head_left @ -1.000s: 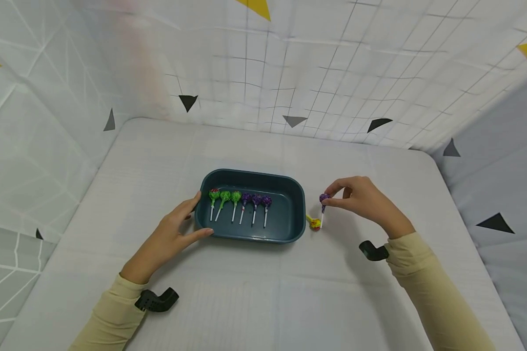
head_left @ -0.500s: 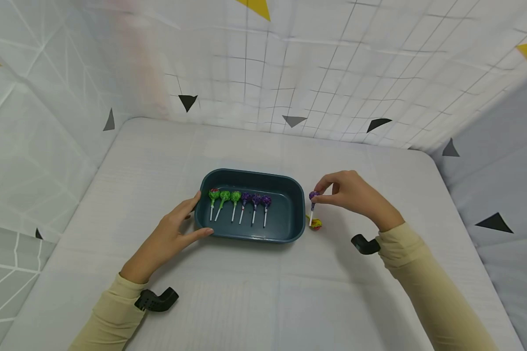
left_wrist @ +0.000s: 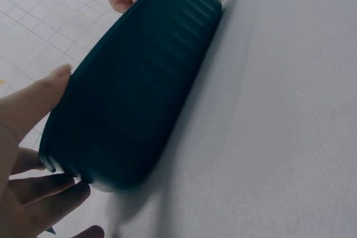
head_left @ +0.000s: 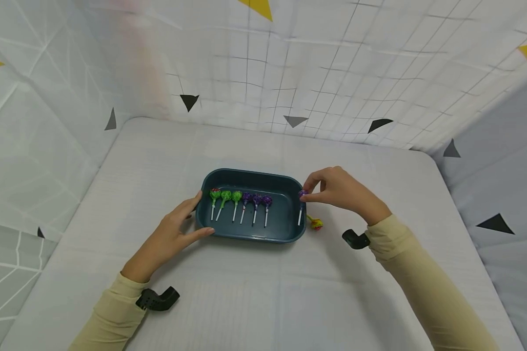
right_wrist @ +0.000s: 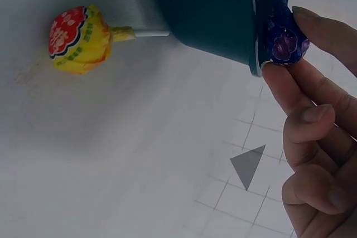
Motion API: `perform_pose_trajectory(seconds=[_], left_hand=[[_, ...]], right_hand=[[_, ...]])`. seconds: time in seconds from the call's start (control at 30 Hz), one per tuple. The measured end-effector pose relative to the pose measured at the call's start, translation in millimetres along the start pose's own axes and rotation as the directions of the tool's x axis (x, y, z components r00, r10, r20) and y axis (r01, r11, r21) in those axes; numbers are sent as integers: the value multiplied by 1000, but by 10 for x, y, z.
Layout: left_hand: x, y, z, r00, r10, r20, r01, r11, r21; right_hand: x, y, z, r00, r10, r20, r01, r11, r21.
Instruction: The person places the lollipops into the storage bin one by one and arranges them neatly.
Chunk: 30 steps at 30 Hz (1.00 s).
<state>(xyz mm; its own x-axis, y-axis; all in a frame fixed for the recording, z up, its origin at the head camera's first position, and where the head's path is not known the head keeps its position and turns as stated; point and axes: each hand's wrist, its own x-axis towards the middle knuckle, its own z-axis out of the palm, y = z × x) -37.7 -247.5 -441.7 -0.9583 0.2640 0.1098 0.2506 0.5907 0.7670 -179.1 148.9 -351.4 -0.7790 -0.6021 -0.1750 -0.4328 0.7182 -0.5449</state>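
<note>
A dark teal plastic tray (head_left: pixel 284 214) holds a row of several wrapped lollipops, green ones (head_left: pixel 225 195) on the left and purple ones (head_left: pixel 256 199) to their right. At its left end, my left hand (head_left: pixel 169 234) holds the tray, thumb on the near rim and fingers against the end wall. Over the right rim, my right hand (head_left: pixel 344 191) pinches a purple lollipop (right_wrist: pixel 284 40) by its wrapped head between thumb and fingers, stick pointing down toward me. A yellow and red lollipop (head_left: pixel 317 224) lies on the table just right of the tray.
A white cloth covers the table (head_left: pixel 246 292). White patterned sheets (head_left: pixel 325 63) rise behind it and at both sides. A black wrist device (head_left: pixel 158 299) sits at the left sleeve, and another black device (head_left: pixel 355 239) at the right.
My right hand has moved left with the purple lollipop, from above the yellow one to over the tray's right end. My left hand and the tray have stayed put.
</note>
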Motion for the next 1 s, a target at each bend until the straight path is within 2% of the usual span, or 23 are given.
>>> perform_pose_trajectory(seconds=[0.43,0.63,1.0], left_hand=[[7,-10,7,1000,-6,3,6,1000,2],[6,-11,4,1000,-1,0,1,1000,7],[4,-6,5,1000,5,-3,-5,1000,-7]], right_hand=[[215,-100,85,997,-58,54,61,997,-46],[283,-168,128,991,-89,104,98,992,-81],[444,-266,194,983,-51,175,82,982,-172]])
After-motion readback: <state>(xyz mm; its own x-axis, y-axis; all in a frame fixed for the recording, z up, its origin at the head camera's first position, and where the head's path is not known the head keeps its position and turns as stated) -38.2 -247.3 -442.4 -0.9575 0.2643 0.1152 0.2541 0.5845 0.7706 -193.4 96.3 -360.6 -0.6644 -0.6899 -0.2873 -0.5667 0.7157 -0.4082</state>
